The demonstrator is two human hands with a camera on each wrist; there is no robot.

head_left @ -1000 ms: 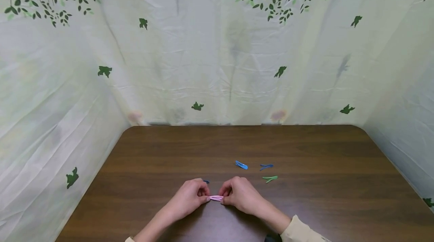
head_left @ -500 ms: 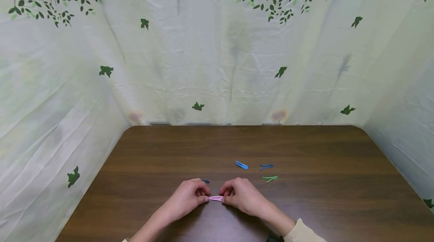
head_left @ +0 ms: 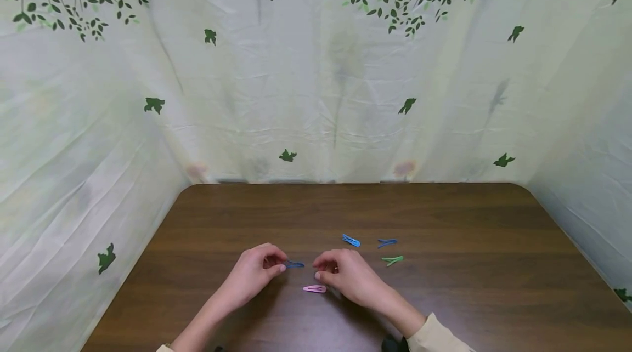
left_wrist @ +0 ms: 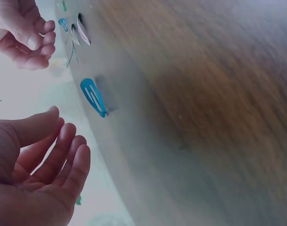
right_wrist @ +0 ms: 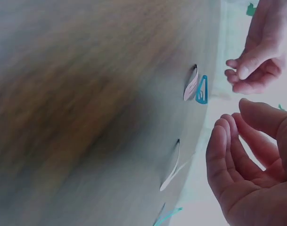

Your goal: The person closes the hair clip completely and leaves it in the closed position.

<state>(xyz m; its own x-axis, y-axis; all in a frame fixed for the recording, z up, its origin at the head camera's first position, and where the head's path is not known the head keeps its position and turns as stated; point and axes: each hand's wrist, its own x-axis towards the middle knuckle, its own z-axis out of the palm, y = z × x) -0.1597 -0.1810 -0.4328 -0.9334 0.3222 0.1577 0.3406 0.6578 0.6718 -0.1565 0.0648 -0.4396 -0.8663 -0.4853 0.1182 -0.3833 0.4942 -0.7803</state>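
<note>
Head view shows your left hand (head_left: 257,272) and right hand (head_left: 345,275) low over the table (head_left: 444,297), facing each other, with a dark blue clip (head_left: 294,265) lying between their fingertips. Your left fingers sit right at its near end, but I cannot tell whether they touch it; in the left wrist view that hand (left_wrist: 37,174) is loosely curled and holds nothing. Your right hand (right_wrist: 249,174) is likewise half open and free of any clip. The pink clip (head_left: 314,288) lies flat just below your right fingers, apart from both hands. Three more clips, light blue (head_left: 351,240), blue (head_left: 387,242) and green (head_left: 392,259), rest beyond your right hand, within easy reach.
</note>
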